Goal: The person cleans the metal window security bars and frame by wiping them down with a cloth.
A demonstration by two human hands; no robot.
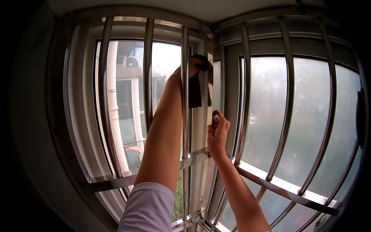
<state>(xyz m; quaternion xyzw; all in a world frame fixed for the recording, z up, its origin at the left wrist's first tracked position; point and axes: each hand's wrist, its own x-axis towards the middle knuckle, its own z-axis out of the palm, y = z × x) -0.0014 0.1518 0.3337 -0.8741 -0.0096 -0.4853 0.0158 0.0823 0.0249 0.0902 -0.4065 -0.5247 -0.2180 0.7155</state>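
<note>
My left arm reaches up between the metal bars (pixel 184 92) at the window corner. My left hand (pixel 194 66) is closed on a dark cloth (pixel 195 92), which hangs down beside the corner post against the pale window frame. Bars and shadow hide part of the fingers. Lower and to the right, my right hand (pixel 218 133) is raised next to the corner. Its fingers are loosely bent and apart, and nothing shows in them. Whether its fingertips touch the frame edge, I cannot tell.
Upright bars (pixel 286 96) stand in front of the frosted right window (pixel 266 108). A horizontal rail (pixel 286 189) crosses below. Beyond the left window are a white pipe (pixel 113 104), an air-conditioner unit (pixel 131 62) and a building.
</note>
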